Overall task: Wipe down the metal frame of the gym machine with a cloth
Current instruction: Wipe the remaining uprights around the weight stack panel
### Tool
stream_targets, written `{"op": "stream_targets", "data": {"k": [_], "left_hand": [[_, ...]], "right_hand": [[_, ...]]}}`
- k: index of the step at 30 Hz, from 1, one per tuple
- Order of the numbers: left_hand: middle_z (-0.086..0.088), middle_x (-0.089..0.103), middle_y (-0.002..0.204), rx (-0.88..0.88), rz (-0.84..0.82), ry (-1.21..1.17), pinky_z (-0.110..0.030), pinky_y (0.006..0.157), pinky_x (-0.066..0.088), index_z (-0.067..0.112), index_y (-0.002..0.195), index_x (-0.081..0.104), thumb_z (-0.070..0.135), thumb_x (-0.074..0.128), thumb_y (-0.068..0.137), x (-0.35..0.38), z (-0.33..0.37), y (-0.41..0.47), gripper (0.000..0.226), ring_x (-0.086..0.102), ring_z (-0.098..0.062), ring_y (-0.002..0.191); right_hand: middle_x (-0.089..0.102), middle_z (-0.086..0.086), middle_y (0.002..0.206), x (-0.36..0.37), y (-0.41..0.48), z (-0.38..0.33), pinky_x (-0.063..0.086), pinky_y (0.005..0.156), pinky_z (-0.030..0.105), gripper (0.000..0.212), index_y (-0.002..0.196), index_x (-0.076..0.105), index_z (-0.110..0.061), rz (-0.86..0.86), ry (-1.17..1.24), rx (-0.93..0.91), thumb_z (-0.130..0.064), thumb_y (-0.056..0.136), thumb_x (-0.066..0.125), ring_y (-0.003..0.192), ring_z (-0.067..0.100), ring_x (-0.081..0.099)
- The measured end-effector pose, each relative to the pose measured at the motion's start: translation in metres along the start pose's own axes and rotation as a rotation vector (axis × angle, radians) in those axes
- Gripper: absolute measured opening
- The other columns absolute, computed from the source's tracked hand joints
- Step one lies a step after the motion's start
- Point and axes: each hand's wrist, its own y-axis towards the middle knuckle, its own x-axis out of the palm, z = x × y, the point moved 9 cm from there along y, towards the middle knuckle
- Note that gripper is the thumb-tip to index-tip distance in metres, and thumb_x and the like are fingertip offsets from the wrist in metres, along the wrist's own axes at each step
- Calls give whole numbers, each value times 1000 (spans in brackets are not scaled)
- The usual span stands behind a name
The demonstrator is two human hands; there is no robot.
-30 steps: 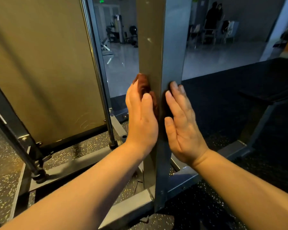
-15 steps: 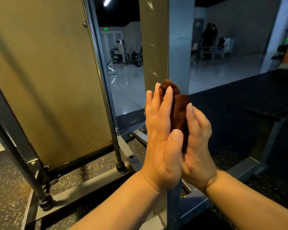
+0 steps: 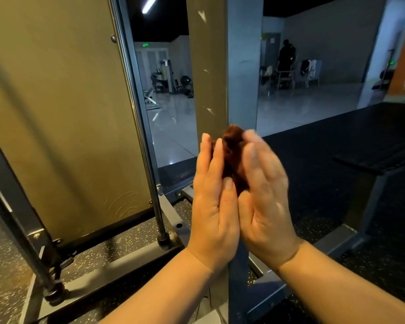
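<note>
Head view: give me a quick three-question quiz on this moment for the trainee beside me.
1. True or false: the brown cloth lies on the floor.
2. What holds the cloth? A) the left hand and right hand, which press it between their fingers; B) the right hand alone; C) a hook on the frame.
3. Fill in: the chrome guide rod stands to the ___ of the grey upright post.
Key: 1 false; 2 A; 3 left.
</note>
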Motion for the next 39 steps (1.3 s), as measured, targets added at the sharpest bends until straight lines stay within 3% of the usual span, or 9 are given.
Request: {"op": "stream_targets", "data": {"k": [4,7,15,19,22,25,30,35,39], "left_hand": [[-10,17,172,-29,2,-195,-59,126,23,4,161,16,15,34,105,0,4,4,60,19,-28,159],[-13,15,172,5,-40,-145,-56,128,19,0,160,18,14,36,103,1,3,0,61,14,-27,160],[-16,24,169,-46,-19,-180,-64,124,21,0,161,18,17,34,102,-5,-14,-2,63,21,-35,158],[-11,27,169,-102,-45,-91,-57,126,23,0,160,23,10,34,104,-9,-21,-10,58,22,-27,158],[-5,30,167,-130,-57,74,-33,128,22,8,158,33,10,41,103,-12,-24,-26,56,24,-14,157],[-6,43,148,-154,-50,144,-17,116,33,19,151,43,13,50,99,-19,-21,-34,52,39,-7,141],[-1,59,116,-454,-80,-89,-35,94,50,33,120,61,33,51,94,-35,-27,-35,29,58,-17,109],[5,67,103,-441,-356,-207,-28,87,51,19,113,66,43,53,92,-25,0,-44,35,63,-16,102],[5,63,85,-563,-335,-269,-23,75,53,14,100,63,28,64,90,-25,1,-42,17,60,-11,82]], "right_hand": [[29,9,162,8,-4,7,19,126,50,53,152,28,-3,-51,-6,-34,-26,106,41,156,26,21],[25,10,161,19,-34,25,15,127,46,64,153,27,-8,-80,-103,1,-29,101,56,156,27,18],[23,8,162,1,10,20,9,127,35,51,153,30,-10,-24,-88,50,-33,108,41,155,29,17],[25,9,160,11,-17,17,12,128,38,52,152,32,-11,-81,-108,26,-28,106,47,154,30,18],[28,10,157,19,-61,19,29,123,46,55,153,33,-12,-225,-172,-8,-26,103,53,148,31,28],[39,11,148,8,-63,17,29,119,25,50,146,47,-12,-284,-120,31,-22,98,57,133,27,40],[59,-13,124,-13,-32,11,44,103,21,27,127,62,-23,-337,95,309,-32,106,48,118,5,55],[65,-20,104,-17,-20,8,50,83,15,17,112,65,-41,-470,249,617,-40,103,51,103,-2,61],[55,-24,112,-18,-5,2,38,86,6,12,104,64,-45,-610,100,580,-44,99,53,108,-9,51]]}}
